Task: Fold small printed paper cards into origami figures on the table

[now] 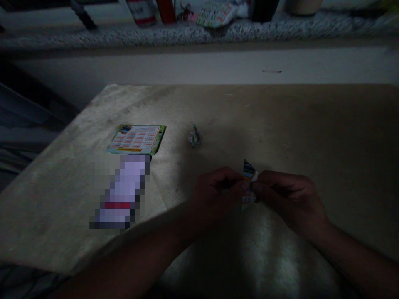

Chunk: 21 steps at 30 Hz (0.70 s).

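Between my two hands is a small folded piece of printed paper, dark blue and yellow at its pointed top and white with orange print below. My left hand pinches its left side between thumb and fingers. From the right, my right hand pinches the same paper, its thumb and fingertips almost touching those of the left. The fingers cover the paper's middle, so its folds there are hidden. Beyond my left hand, a small crumpled or folded paper piece sits on the table.
On the table, to the left, lies a printed calendar card. A phone with a blurred-out screen is just below it. Behind, a speckled stone ledge carries a labelled container, a red object and a printed packet.
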{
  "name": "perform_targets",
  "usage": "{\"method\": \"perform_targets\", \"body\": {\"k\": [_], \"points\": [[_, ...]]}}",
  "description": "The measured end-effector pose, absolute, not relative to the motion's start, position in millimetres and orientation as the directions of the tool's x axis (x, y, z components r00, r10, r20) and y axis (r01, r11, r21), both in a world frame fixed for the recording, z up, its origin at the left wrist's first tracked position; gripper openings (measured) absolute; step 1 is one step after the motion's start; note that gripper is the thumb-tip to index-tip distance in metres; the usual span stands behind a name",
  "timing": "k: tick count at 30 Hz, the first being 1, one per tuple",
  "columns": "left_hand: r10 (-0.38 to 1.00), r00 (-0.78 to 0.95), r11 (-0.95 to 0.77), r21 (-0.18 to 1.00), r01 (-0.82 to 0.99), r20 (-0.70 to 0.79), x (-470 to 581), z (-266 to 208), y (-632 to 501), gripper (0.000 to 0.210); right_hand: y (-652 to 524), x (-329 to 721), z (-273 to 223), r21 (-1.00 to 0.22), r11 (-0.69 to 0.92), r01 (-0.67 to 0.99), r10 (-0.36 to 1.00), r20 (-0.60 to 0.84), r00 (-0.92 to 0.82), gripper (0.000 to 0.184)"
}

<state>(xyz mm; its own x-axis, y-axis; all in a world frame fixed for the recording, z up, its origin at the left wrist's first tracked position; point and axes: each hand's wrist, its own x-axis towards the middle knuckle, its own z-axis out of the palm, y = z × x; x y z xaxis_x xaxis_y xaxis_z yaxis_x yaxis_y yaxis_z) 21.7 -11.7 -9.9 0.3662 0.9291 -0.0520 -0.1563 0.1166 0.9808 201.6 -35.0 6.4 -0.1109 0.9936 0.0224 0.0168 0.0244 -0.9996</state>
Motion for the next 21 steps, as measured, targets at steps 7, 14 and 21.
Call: {"method": "perform_targets", "body": {"k": [7, 14, 21], "points": [[0.945, 0.327, 0.064, 0.993, -0.101, -0.028, 22.1, -4.7, -12.6, 0.014, -34.7, 201.7, 5.1, -0.997, 0.045, 0.064, 0.999, 0.043, -0.032, 0.004], [0.943, 0.329, 0.091, 0.989, -0.115, -0.048, 21.0, -6.7, -11.2, 0.013, -38.0, 200.4, 1.6, -1.000, 0.020, 0.024, 1.000, 0.020, -0.011, 0.009], [0.942, 0.335, 0.065, 0.993, -0.102, -0.028, 21.1, -6.8, -12.5, 0.015, -38.7, 200.8, 3.2, -0.993, 0.081, 0.090, 0.997, 0.082, 0.008, 0.012]]}}
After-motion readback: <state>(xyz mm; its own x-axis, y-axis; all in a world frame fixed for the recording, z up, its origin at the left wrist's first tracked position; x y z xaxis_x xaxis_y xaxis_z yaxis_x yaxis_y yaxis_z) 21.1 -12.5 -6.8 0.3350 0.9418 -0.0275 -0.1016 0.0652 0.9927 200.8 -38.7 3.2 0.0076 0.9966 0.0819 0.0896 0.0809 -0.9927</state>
